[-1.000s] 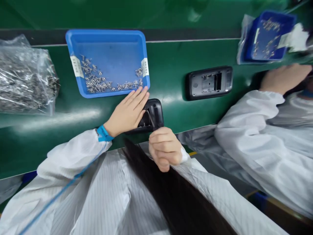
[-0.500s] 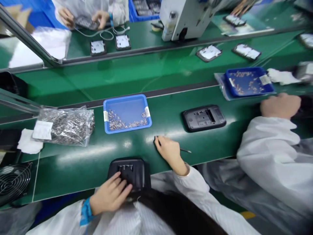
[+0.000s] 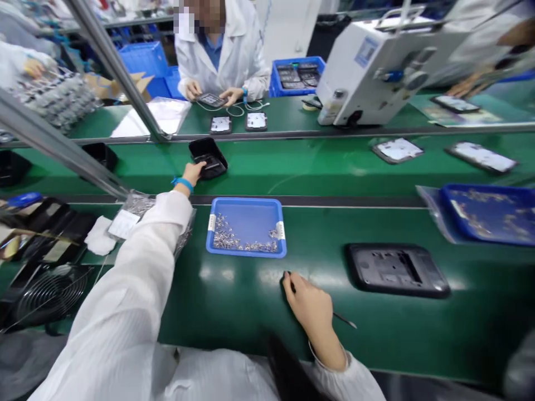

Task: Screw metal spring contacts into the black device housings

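Note:
My left hand [image 3: 192,174] reaches far forward over the green belt, fingers closed on the near side of a black plastic housing [image 3: 214,167]. A blue band circles that wrist. My right hand [image 3: 311,306] rests on the green bench, closed around a thin tool [image 3: 345,319]. The tool's narrow metal end sticks out behind the hand, and a dark end shows at the fingertips. Ahead of it lies a blue tray [image 3: 246,223] with small metal parts. To the right, another black housing [image 3: 397,270] lies flat on the bench.
A plastic bag of metal parts [image 3: 137,203] lies partly under my left sleeve. A darker blue tray [image 3: 493,214] stands at right. Metal posts [image 3: 117,67] rise at left. Opposite, a co-worker [image 3: 221,55] handles a device beside a white machine [image 3: 368,72].
My left hand has moved from the bench edge forward to the belt, with a black housing now in it there. The camera view has tilted up. My right hand still holds the thin tool.

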`<state>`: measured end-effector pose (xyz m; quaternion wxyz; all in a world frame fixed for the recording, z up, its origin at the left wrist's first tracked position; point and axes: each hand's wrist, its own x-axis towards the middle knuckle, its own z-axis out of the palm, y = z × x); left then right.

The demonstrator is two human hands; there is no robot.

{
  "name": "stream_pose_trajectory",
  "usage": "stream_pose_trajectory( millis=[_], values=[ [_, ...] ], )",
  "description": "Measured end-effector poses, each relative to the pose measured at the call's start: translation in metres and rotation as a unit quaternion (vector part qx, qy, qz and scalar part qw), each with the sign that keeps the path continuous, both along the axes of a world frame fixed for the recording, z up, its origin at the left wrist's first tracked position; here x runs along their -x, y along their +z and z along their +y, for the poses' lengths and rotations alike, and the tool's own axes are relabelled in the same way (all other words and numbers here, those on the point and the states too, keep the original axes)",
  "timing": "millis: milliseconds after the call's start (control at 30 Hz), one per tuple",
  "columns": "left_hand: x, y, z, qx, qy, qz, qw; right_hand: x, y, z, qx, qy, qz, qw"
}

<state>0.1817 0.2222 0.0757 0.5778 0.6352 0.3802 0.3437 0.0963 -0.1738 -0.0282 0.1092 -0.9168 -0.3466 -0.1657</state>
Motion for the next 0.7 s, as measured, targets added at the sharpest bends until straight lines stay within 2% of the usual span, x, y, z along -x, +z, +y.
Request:
stream_pose_trajectory(
  millis=[67,133,200,267,333,400,467,600,700],
  values=[
    [-0.003,-0.002,0.006,-0.097,0.023,0.031,0.995,0.0,-0.001,-0.002,0.012,-0.002,0.0,1.0],
    [0.001,-0.005,0.005,-0.182,-0.005,0.061,0.981,0.0,-0.001,-0.003,0.024,-0.007,0.017,1.0],
    [0.016,-0.01,-0.005,-0.238,-0.125,0.118,0.956,0.0,0.0,-0.005,0.035,-0.016,0.046,0.998],
    [0.04,-0.015,-0.022,-0.263,-0.275,0.18,0.907,0.001,0.001,-0.005,0.052,-0.027,0.076,0.995],
    [0.068,-0.018,-0.039,-0.279,-0.357,0.215,0.865,0.001,0.002,-0.005,0.069,-0.036,0.092,0.993],
    [0.091,-0.021,-0.054,-0.315,-0.366,0.233,0.844,0.001,0.002,-0.005,0.083,-0.04,0.101,0.991],
    [0.102,-0.024,-0.062,-0.371,-0.357,0.264,0.815,0.002,0.002,-0.006,0.089,-0.043,0.106,0.989],
    [0.097,-0.032,-0.064,-0.467,-0.357,0.358,0.725,0.002,0.001,-0.006,0.093,-0.052,0.104,0.989],
    [0.092,-0.033,-0.068,-0.478,-0.365,0.387,0.698,0.002,-0.001,-0.008,0.099,-0.047,0.087,0.99]
  ],
)
